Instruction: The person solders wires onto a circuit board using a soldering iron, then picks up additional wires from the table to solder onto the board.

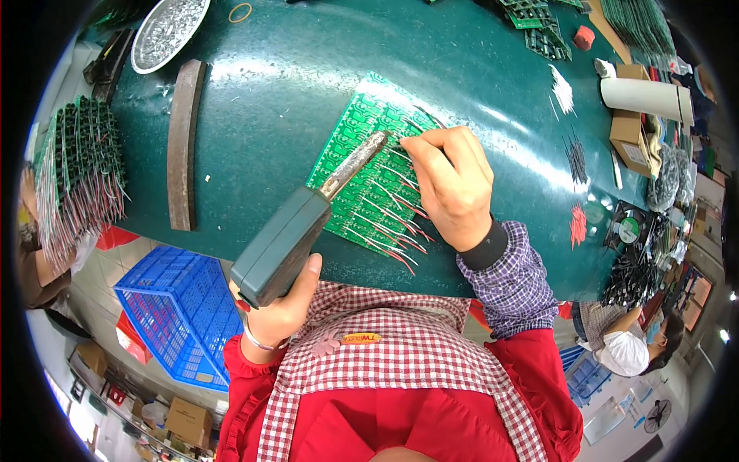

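Note:
A dark green soldering gun (281, 246) is gripped in my left hand (286, 312). Its long metal barrel (354, 165) slants up and to the right, the tip over a green circuit board (339, 146) lying on the table. Beside that tip, my right hand (454, 181) pinches thumb and forefinger together just above the board; whatever they hold is too small to make out. Rows of short white, red and black wires (389, 223) stick out from the board toward its right and near sides. Two dark wires (429, 115) show just beyond my right fingers. The right hand hides part of the board's right edge.
On the left of the table are a metal bar (182, 146), a tray of small metal bits (165, 35) and stacked wired boards (81, 169). Loose white (562, 91), black (576, 160) and red wires (577, 225) lie right. A blue crate (181, 308) stands below left. Other people sit nearby.

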Available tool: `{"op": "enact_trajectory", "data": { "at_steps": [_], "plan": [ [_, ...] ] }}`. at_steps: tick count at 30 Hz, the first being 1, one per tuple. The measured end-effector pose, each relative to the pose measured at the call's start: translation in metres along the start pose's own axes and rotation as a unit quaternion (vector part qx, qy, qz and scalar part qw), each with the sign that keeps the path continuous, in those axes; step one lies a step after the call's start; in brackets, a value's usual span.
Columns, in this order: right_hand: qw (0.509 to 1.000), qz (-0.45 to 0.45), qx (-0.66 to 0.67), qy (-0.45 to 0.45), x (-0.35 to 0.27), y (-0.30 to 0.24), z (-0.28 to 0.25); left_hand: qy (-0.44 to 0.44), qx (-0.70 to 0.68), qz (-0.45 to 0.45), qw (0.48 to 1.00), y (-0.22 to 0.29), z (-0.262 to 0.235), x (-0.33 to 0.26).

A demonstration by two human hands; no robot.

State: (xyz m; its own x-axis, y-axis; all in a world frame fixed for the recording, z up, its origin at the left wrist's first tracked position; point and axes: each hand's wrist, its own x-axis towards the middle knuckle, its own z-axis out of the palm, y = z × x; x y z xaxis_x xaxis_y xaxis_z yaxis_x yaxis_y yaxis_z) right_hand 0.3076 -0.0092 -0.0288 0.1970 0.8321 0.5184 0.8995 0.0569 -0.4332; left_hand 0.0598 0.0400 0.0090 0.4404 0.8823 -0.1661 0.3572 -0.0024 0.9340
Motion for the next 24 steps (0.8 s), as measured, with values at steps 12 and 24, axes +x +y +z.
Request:
{"op": "enact_trajectory", "data": {
  "at_steps": [12, 24],
  "plan": [
    [1.0, -0.007, -0.012, 0.004, 0.0, 0.001, 0.001, -0.044, 0.021, 0.078, 0.996, -0.009, -0.003, -0.002],
    [1.0, -0.008, -0.02, 0.003, 0.002, -0.001, 0.0, -0.033, 0.026, 0.076, 0.996, -0.011, -0.004, -0.006]
  ]
}}
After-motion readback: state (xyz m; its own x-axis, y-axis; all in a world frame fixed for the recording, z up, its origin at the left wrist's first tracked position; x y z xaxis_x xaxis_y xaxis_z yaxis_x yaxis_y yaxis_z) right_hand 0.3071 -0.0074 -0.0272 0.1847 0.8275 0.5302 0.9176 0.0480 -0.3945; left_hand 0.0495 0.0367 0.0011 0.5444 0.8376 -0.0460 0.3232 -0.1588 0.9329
